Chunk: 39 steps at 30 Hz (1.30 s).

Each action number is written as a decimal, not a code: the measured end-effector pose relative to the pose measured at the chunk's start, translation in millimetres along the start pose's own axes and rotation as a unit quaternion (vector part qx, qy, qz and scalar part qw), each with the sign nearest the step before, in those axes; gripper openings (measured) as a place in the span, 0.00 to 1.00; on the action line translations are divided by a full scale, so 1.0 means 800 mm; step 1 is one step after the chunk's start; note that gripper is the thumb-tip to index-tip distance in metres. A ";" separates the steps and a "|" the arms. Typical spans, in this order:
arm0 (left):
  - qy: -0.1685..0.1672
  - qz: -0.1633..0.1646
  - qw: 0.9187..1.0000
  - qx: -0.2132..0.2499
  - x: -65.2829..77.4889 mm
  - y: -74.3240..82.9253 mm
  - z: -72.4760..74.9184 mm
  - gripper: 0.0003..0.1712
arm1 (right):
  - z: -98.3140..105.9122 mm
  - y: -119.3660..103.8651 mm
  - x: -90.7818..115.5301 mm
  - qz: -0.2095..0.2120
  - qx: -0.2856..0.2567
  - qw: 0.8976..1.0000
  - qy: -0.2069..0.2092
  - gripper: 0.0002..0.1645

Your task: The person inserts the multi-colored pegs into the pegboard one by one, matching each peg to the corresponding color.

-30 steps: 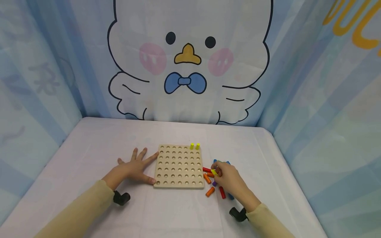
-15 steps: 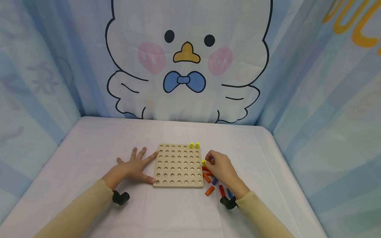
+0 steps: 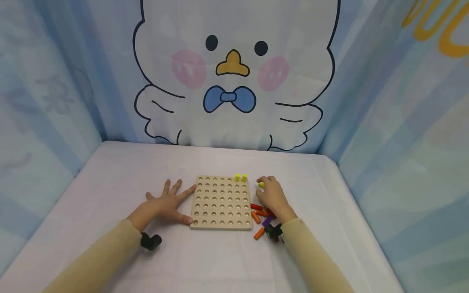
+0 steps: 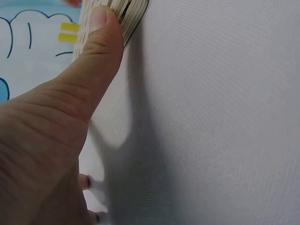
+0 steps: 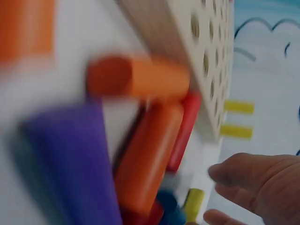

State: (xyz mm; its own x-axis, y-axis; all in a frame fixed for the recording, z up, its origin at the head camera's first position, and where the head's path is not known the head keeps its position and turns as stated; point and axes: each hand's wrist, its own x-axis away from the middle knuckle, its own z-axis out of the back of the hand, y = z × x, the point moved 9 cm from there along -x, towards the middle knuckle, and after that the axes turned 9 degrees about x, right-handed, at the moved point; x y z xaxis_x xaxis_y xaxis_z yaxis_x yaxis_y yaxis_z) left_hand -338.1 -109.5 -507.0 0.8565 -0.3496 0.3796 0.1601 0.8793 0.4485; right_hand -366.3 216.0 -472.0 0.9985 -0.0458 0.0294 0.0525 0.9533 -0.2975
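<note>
Pale wood makes up the square board (image 3: pixel 220 203) drilled with rows of round holes, which lies flat near the middle of the white cloth-covered table (image 3: pixel 176 260). Two bright yellow cylindrical pegs (image 3: pixel 244 178) stand upright, side by side, in its back row at the far right corner. At the board's left side rests the left hand (image 3: pixel 166 205), its fingers spread wide, with the thumb at the near left corner and the index finger against the edge farther back; it grasps nothing. The right hand (image 3: pixel 270 194) is low over the table beyond the board's right edge, fingers loosely bent and thumb standing apart from them. Another yellow peg (image 3: pixel 261 185) shows in that gap, outside the board; whether a fingertip touches it, I cannot tell. Below this hand, just beside the board, lies a loose cluster: a slim red peg (image 3: pixel 256 206) by the edge, orange cylindrical pegs (image 3: pixel 259 233), a second red peg (image 3: pixel 270 213) and a purple peg (image 3: pixel 268 221) partly covered by the right wrist's black camera mount (image 3: pixel 273 231). The right wrist view also shows a blue peg (image 5: pixel 171 208) behind the orange ones, and the purple one is blurred there. Beige sleeves (image 3: pixel 95 256) cover both forearms. Behind the table hangs a pale blue curtain (image 3: pixel 234 134) printed with a white cartoon bird wearing a blue bow tie.
</note>
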 end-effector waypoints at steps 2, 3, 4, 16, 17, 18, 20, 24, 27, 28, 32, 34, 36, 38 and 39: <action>0.001 0.000 1.000 0.002 -0.001 0.000 0.001 0.72 | 0.003 0.010 -0.012 -0.010 0.018 1.000 0.000 0.23; 0.002 0.000 1.000 0.003 -0.001 0.000 0.002 0.72 | 0.004 0.013 -0.016 -0.010 0.026 1.000 0.001 0.23; 0.002 0.000 1.000 0.003 -0.001 0.000 0.002 0.72 | 0.004 0.016 -0.020 -0.012 0.032 0.999 0.000 0.22; -0.004 0.001 1.000 -0.001 -0.002 0.001 -0.002 0.72 | 0.002 0.029 -0.027 -0.029 0.028 0.999 -0.002 0.13; -0.004 0.001 1.000 0.000 -0.002 0.001 -0.001 0.72 | 0.003 0.028 -0.027 -0.027 0.026 0.999 -0.001 0.12; -0.004 0.002 1.000 0.001 -0.001 0.002 -0.001 0.72 | 0.003 0.028 -0.027 -0.026 0.025 0.999 0.000 0.12; -0.004 0.003 1.000 0.001 -0.001 0.001 -0.001 0.72 | 0.004 0.028 -0.026 -0.026 0.021 0.999 -0.001 0.11; -0.006 0.005 1.000 -0.001 -0.002 -0.001 -0.002 0.72 | 0.002 0.026 -0.026 -0.030 0.009 0.999 -0.009 0.15; -0.006 0.006 1.000 -0.001 -0.003 -0.004 -0.003 0.73 | 0.002 0.022 -0.027 -0.030 -0.002 1.000 -0.007 0.20; -0.006 0.006 1.000 -0.002 -0.004 -0.004 -0.003 0.73 | 0.003 0.021 -0.027 -0.029 -0.004 1.000 -0.003 0.21; -0.006 0.003 1.000 -0.002 -0.005 -0.002 -0.003 0.73 | 0.010 0.015 -0.027 -0.024 -0.015 0.999 0.020 0.22; -0.007 0.005 1.000 -0.005 -0.005 -0.002 -0.004 0.73 | 0.014 0.010 -0.027 -0.020 -0.025 0.999 0.029 0.20; -0.007 0.007 1.000 -0.005 -0.004 -0.002 -0.004 0.73 | 0.018 0.003 -0.027 -0.017 -0.038 0.998 0.036 0.20; -0.008 0.009 1.000 -0.003 -0.003 -0.003 -0.003 0.73 | 0.021 -0.004 -0.027 -0.013 -0.052 0.998 0.044 0.19; -0.009 0.010 1.000 -0.003 -0.002 -0.002 -0.003 0.73 | 0.024 -0.008 -0.027 -0.011 -0.058 0.997 0.050 0.18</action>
State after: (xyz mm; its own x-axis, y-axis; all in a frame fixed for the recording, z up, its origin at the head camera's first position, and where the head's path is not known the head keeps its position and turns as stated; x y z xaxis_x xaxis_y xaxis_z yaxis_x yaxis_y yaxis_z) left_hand -338.6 -109.8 -510.6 0.8508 -0.3383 0.4021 0.1464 0.8874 0.4370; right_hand -388.7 216.8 -452.9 0.9932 -0.1019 -0.0567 0.0704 0.9113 -0.4056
